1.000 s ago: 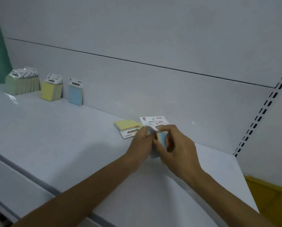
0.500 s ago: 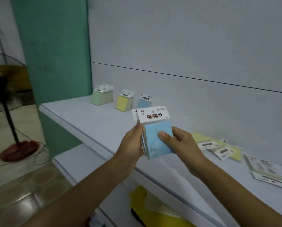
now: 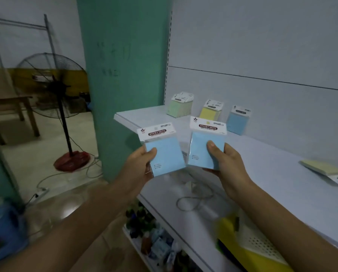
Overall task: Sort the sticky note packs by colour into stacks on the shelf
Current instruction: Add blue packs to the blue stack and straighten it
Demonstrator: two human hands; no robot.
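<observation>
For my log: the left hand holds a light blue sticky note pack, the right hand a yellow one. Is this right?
Not quite. In the head view the right hand grips a second light blue sticky note pack, not a yellow one. The left hand does hold a light blue sticky note pack.

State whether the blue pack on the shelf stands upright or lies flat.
Upright: the blue pack stands on its bottom edge, printed end up.
</observation>
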